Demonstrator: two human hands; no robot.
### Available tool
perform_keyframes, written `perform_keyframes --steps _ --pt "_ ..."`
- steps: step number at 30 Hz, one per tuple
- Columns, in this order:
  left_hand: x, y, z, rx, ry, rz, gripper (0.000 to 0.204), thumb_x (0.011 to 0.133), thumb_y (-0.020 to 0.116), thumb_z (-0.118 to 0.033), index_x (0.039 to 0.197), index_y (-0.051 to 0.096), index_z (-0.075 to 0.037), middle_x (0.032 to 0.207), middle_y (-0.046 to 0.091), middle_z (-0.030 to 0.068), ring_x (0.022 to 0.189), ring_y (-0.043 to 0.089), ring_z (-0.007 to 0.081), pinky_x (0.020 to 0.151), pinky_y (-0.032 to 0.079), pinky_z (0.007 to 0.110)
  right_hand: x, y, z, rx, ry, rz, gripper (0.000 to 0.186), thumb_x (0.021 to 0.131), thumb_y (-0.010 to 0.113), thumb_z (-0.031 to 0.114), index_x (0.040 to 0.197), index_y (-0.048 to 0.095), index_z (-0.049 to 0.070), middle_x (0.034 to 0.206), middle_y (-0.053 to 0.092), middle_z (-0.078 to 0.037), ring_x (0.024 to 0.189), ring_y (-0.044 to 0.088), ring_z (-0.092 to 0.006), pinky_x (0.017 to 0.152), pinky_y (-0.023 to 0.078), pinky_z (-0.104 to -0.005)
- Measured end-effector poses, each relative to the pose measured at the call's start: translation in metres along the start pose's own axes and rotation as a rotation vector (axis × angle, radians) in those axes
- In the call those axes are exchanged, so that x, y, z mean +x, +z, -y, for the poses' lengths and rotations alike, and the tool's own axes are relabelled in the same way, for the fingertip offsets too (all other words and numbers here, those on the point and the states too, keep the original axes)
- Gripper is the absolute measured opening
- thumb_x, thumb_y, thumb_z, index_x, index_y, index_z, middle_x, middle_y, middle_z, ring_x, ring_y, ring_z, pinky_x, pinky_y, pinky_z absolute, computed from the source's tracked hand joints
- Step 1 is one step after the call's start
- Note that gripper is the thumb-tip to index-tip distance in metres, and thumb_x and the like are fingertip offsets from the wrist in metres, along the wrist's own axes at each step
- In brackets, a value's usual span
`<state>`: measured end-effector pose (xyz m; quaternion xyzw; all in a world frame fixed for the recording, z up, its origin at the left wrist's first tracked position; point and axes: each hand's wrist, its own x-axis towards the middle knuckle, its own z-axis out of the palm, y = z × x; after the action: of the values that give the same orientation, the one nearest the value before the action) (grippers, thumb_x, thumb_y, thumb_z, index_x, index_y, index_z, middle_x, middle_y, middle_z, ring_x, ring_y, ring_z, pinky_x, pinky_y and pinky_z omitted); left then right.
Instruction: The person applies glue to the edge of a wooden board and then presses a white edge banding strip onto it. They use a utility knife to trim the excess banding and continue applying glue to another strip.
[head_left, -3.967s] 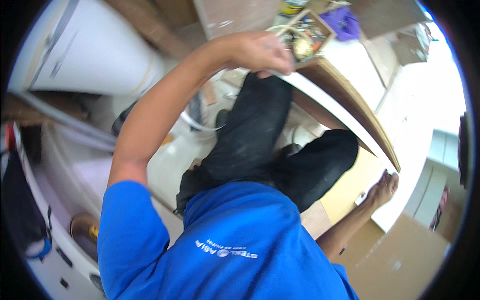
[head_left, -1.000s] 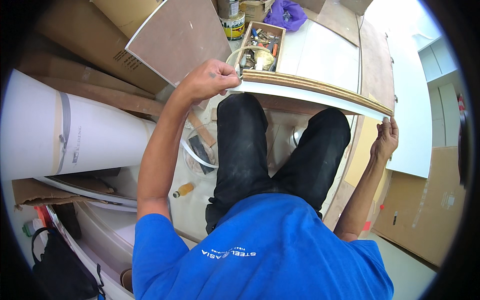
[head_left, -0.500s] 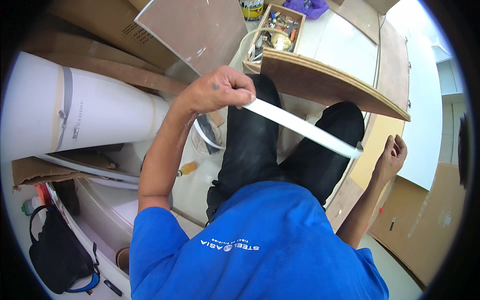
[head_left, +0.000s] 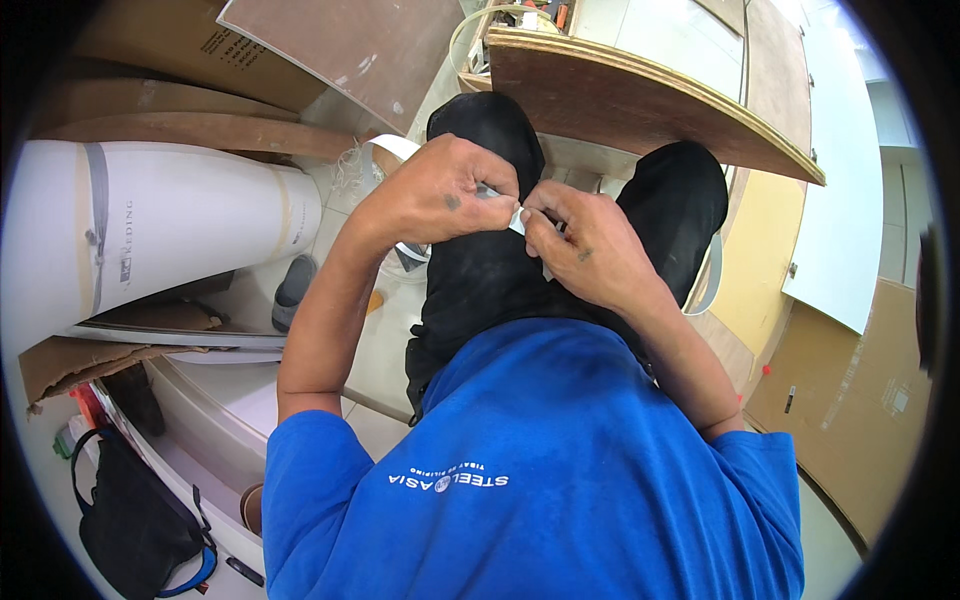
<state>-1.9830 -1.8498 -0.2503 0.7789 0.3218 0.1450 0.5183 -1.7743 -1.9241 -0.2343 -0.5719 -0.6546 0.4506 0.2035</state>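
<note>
A thin white strip, flexible like edge banding, is pinched between my hands above my lap. My left hand is closed on it, thumb against the curled fingers. Close beside it, almost touching, my right hand grips the same strip with thumb and fingertips. Only a short piece shows between the hands; the fingers hide the rest. A white loop of strip curves behind my left wrist. Beyond my right forearm, another bent length of strip hangs beside my right knee.
A brown plywood panel stands across in front of my knees. Behind it is a wooden tool box. A large white roll lies at the left, above a black bag. Cardboard lies at the right.
My right hand has come in from the right and now grips the strip beside my left hand. The strip no longer stretches straight out to the right. The view has shifted slightly.
</note>
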Motion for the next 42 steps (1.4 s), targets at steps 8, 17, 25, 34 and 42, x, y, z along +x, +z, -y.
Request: perform_keyframes --steps 8,17,25,34,42 --pt "-0.005 0.002 0.022 0.064 0.104 -0.040 0.021 0.086 0.073 -0.021 0.089 0.071 0.000 0.077 0.067 0.0091 0.074 0.063 0.0190 0.065 0.046 0.034 -0.002 0.014 -0.027 -0.024 -0.138 -0.039 0.017 0.093 0.059 0.020 0.092 0.061 0.003 0.069 0.061 -0.020 0.065 0.064 -0.0378 0.062 0.048 -0.0451" --pt "-0.036 -0.022 0.085 -0.224 -0.297 -0.827 0.020 0.094 0.073 -0.021 0.094 0.071 -0.001 0.079 0.068 0.0039 0.076 0.061 0.0122 0.074 0.049 0.030 -0.020 -0.050 -0.038 0.400 0.180 0.077 0.019 0.097 0.051 0.014 0.083 0.059 0.004 0.064 0.054 0.002 0.057 0.048 -0.0067 0.052 0.036 -0.0256" --pt "0.030 0.024 -0.046 0.312 0.509 -0.882 0.024 0.081 0.073 -0.002 0.104 0.072 -0.006 0.099 0.069 0.0121 0.095 0.067 0.0286 0.086 0.051 0.039 -0.012 -0.055 -0.066 0.259 0.177 0.118 0.021 0.097 0.054 0.017 0.083 0.059 0.002 0.064 0.055 0.000 0.059 0.050 -0.0083 0.054 0.039 -0.0279" --pt "0.175 0.024 -0.130 0.945 0.273 -0.161 0.036 0.081 0.068 -0.011 0.114 0.062 0.003 0.099 0.073 0.0177 0.093 0.072 0.0314 0.084 0.046 0.042 -0.020 -0.043 -0.071 0.208 0.105 0.073 0.023 0.096 0.056 0.019 0.083 0.060 0.001 0.060 0.056 -0.003 0.056 0.051 -0.0112 0.053 0.042 -0.0307" --pt "0.209 0.037 -0.119 0.875 0.441 -0.159 0.013 0.077 0.067 -0.009 0.085 0.072 -0.002 0.089 0.073 0.0206 0.085 0.074 0.0368 0.076 0.058 0.046 -0.035 -0.029 -0.079 0.328 0.082 0.053 0.020 0.096 0.055 0.017 0.084 0.060 0.002 0.064 0.055 0.000 0.058 0.048 -0.0082 0.054 0.038 -0.0274"
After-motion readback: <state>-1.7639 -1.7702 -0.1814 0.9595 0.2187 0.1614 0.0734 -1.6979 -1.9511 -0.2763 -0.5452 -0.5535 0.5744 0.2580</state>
